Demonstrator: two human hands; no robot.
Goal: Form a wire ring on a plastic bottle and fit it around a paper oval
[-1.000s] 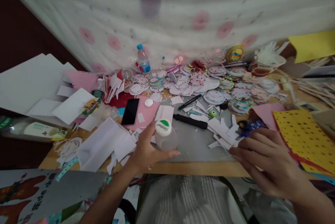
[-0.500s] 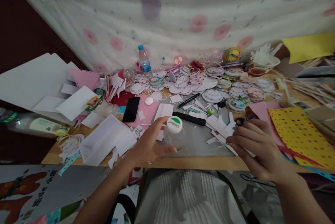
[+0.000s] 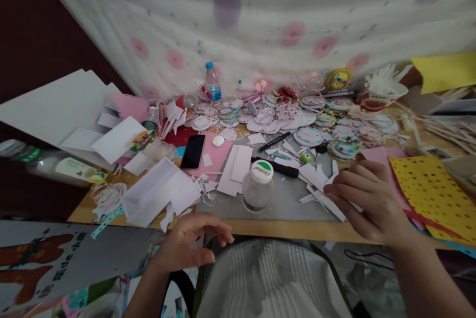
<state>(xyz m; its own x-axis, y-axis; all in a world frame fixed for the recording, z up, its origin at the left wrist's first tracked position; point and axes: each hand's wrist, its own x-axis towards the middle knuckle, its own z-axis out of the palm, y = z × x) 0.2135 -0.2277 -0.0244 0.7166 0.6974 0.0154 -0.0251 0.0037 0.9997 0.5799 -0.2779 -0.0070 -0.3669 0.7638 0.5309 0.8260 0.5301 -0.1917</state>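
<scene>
Pinching something, perhaps: one right hand (image 3: 366,201)

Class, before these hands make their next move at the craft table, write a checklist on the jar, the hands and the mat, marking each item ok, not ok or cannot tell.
1. Jar standing upright on the grey mat: ok.
2. White-and-green lid on the jar: ok; how tightly, cannot tell.
3. Left hand empty and off the jar: ok.
4. Right hand empty: cannot tell; its fingertips are together.
5. Mat free of paper scraps: not ok; white strips lie on it.
6. Phone apart from the jar: ok.
</scene>
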